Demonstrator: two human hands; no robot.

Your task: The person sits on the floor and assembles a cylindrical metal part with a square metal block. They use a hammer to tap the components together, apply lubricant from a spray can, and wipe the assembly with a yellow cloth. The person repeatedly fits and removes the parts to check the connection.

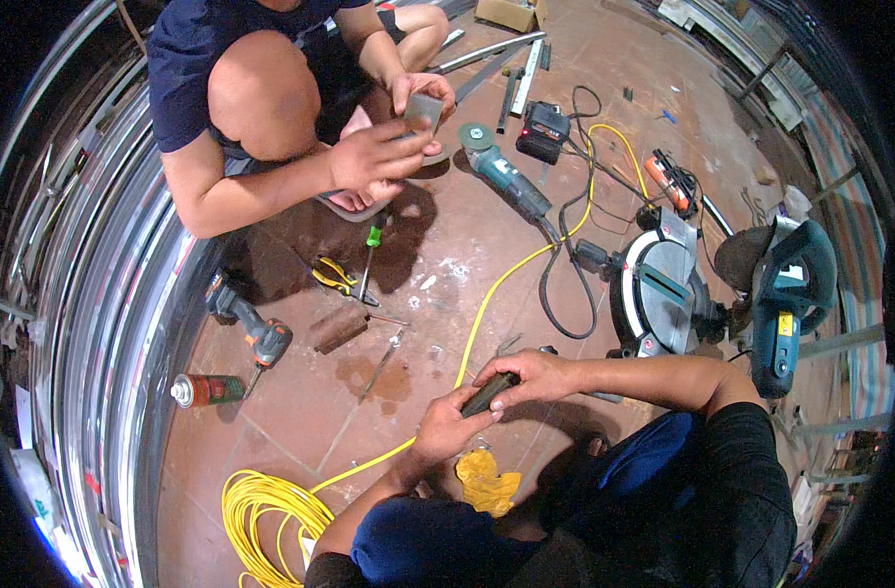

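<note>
Both of my hands are closed on a short dark metal piece (488, 394) with a worn surface. My left hand (454, 423) wraps its lower end, and my right hand (533, 380) grips it from the right. Just beyond my right fingers a thin bent metal prong (509, 343) sticks out; whether it belongs to the piece cannot be made out. Below my hands a crumpled yellow cloth (486, 484) lies on the floor. The yellow cable (393, 452) passes beside my left hand.
Opposite squats a person (261, 98) holding a grey flat piece (424, 111). Around lie a cordless drill (266, 338), spray can (209, 390), pliers (336, 277), screwdriver (372, 245), rusty brown block (338, 329), angle grinder (506, 176), battery pack (543, 133), mitre saw (663, 284) and coiled cable (246, 510).
</note>
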